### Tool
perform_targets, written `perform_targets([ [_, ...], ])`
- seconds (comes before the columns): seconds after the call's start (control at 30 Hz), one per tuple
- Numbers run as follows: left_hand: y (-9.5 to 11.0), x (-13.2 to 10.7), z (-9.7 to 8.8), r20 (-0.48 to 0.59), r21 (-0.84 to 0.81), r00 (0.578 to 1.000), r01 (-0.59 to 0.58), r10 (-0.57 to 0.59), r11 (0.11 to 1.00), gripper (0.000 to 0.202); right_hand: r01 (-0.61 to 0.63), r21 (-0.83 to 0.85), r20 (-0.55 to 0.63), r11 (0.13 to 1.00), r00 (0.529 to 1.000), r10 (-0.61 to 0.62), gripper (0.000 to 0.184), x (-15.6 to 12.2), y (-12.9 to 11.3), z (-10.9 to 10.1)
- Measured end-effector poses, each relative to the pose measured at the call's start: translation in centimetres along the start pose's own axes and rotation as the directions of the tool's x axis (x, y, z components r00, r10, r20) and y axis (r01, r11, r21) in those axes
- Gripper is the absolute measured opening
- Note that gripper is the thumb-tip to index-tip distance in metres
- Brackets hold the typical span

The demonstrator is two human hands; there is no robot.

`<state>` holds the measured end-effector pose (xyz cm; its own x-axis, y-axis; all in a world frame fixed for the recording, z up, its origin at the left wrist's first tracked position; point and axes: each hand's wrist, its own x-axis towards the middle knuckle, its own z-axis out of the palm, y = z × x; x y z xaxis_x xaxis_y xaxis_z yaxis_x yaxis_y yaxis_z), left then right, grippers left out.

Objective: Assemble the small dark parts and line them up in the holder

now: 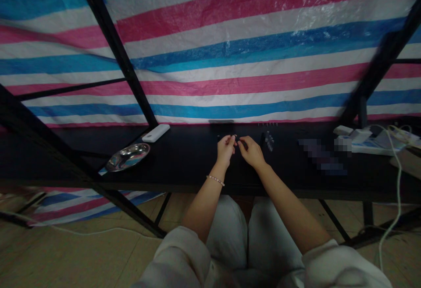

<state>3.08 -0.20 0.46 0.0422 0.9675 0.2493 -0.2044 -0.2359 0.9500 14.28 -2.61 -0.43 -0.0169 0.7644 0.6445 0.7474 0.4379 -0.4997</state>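
Note:
Over the black table, my left hand is closed in a pinch, wearing a beaded bracelet on its wrist. A small item shows at its fingertips, too tiny to name. My right hand sits close beside it, with thumb and fingers pinched near a small dark piece that I cannot make out. The two hands' fingertips almost meet. Just right of my right hand lie several small clear pieces in a cluster. More tiny pale pieces stand in a row at the table's back edge.
On the left are a shiny metal dish and a white box-shaped device. To the right lie a blurred-out flat item and a power strip with plugs and a white cable. Black frame posts and a striped sheet stand behind.

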Motion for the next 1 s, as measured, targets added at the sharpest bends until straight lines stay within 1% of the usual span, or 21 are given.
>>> perform_targets([
  [0.1,-0.5,0.1,0.1,0.011,0.149,0.998,-0.059,0.058,0.987,0.024,0.006,-0.027,0.045,1.0,0.999,-0.005,0.022,0.0,0.5,0.3],
  [0.2,-0.8,0.1,0.2,0.001,0.265,0.985,-0.165,0.171,0.95,0.017,0.009,-0.043,0.069,0.999,0.998,-0.006,0.02,0.1,0.6,0.4],
  [0.3,-0.8,0.0,0.1,-0.019,0.318,0.957,-0.269,0.29,0.909,0.014,0.016,-0.061,0.086,0.998,0.996,-0.011,0.018,0.1,0.5,0.2],
  [0.43,-0.4,0.0,-0.1,-0.11,0.348,0.934,-0.285,0.341,0.893,0.016,-0.011,-0.087,0.085,0.996,0.996,0.018,0.017,0.1,0.4,0.1],
  [0.5,-0.2,0.0,-0.2,-0.144,0.356,0.927,-0.277,0.346,0.892,0.017,-0.033,-0.096,0.062,0.995,0.997,0.039,0.017,0.0,0.4,0.2],
  [0.57,-0.3,0.1,-0.2,-0.152,0.362,0.927,-0.269,0.342,0.892,0.017,-0.049,-0.088,0.028,0.995,0.998,0.052,0.018,0.0,0.5,0.2],
  [0.7,-0.6,0.3,-0.3,-0.123,0.384,0.949,-0.223,0.289,0.896,0.015,-0.054,-0.03,-0.039,0.998,0.998,0.053,0.022,0.1,0.3,0.3],
  [0.83,-0.9,0.1,-0.3,-0.078,0.457,0.976,-0.144,0.202,0.878,0.015,-0.083,0.031,-0.097,0.996,0.992,0.085,0.023,0.3,-0.3,-0.3],
  [0.9,-0.7,0.0,-0.2,-0.061,0.487,0.985,-0.111,0.16,0.866,0.016,-0.11,0.069,-0.055,0.992,0.992,0.114,0.022,0.4,-0.6,-1.0],
  [0.93,-0.6,-0.1,-0.1,-0.055,0.493,0.988,-0.097,0.142,0.865,0.016,-0.127,0.089,-0.008,0.988,0.992,0.129,0.02,0.5,-0.7,-1.6],
  [1.0,-0.3,-0.3,0.0,-0.052,0.487,0.993,-0.066,0.105,0.871,0.017,-0.175,0.121,0.126,0.977,0.979,0.16,0.016,0.5,-0.7,-3.2],
])
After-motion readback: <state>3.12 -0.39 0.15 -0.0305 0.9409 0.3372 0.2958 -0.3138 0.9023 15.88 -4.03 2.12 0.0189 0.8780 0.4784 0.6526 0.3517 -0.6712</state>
